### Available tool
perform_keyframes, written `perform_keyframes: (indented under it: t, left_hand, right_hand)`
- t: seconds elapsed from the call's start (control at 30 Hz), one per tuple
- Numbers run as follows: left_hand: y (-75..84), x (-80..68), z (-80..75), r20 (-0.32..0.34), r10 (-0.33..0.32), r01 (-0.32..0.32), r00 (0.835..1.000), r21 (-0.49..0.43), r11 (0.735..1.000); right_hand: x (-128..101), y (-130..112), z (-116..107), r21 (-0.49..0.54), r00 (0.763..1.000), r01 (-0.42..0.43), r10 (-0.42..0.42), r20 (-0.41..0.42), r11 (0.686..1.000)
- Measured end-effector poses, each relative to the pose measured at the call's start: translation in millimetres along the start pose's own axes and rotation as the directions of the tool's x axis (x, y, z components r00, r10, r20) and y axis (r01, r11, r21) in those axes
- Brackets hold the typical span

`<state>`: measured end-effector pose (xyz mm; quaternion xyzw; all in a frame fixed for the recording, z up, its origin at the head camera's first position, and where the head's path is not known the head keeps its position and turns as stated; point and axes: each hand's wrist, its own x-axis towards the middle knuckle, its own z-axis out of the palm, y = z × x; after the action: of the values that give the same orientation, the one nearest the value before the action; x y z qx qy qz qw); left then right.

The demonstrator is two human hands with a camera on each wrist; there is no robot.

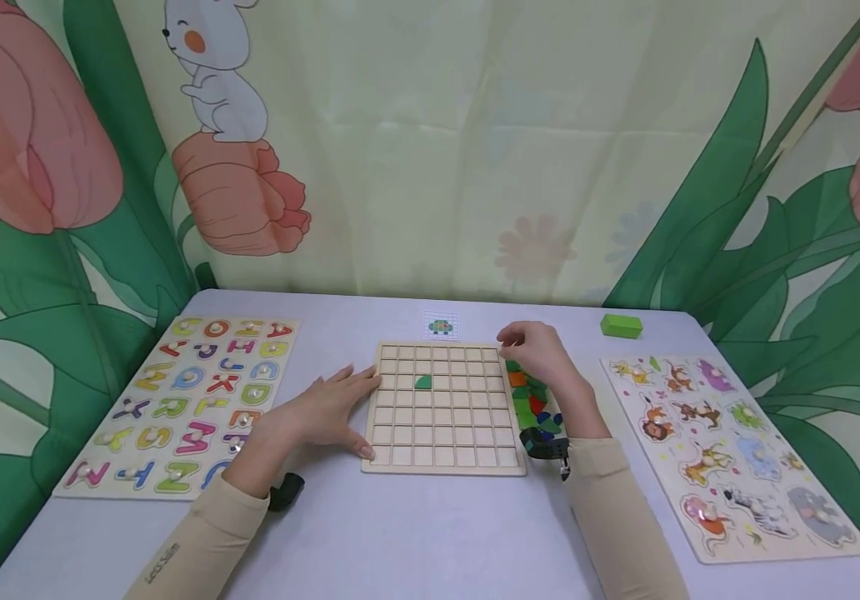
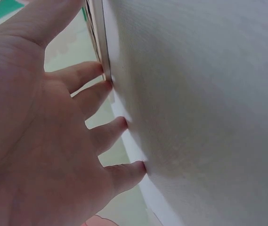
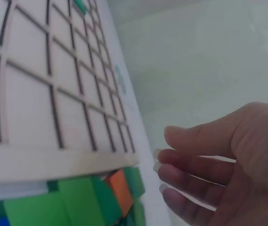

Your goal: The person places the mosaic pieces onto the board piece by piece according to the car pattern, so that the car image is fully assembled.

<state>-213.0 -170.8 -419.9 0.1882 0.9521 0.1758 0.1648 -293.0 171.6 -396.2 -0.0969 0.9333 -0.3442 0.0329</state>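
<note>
A wooden grid board point(image 1: 445, 469) lies in the middle of the white table. In one of its cells sits a green piece with a rounded corner point(image 1: 423, 382). My left hand point(image 1: 331, 410) is spread at the board's left side, thumb at the lower corner and fingertips against the edge and tabletop. Near the upper right corner hovers my right hand point(image 1: 538, 357), fingers loosely bent; the right wrist view shows nothing between thumb and fingers point(image 3: 195, 181). Below it, coloured blocks point(image 1: 523, 406) in green, orange, red and blue lie along the board's right edge, partly hidden by the hand.
A small card with a turtle-like picture point(image 1: 441, 325) lies behind the board. An alphabet puzzle point(image 1: 197, 400) is on the left and an animal puzzle point(image 1: 730, 450) on the right. A green block point(image 1: 621, 326) stands at the back right, before a printed curtain point(image 1: 437, 167).
</note>
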Motion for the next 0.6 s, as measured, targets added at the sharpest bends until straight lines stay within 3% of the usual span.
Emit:
perform_keyframes:
  t: [0.27, 0.6]
  left_hand:
    - [0.2, -0.6, 1.4, -0.008, 0.009, -0.009, 1.000, -0.013, 1.000]
    - [-1.1, -0.8, 0.7, -0.020, 0.026, -0.026, 0.999, -0.010, 1.000]
  right_hand:
    - [3.9, 17.6, 7.1, -0.040, 0.997, -0.062, 0.064, 0.047, 0.997]
    - [8.3, 27.6, 8.0, -0.069, 0.996, -0.083, 0.085, 0.020, 0.994]
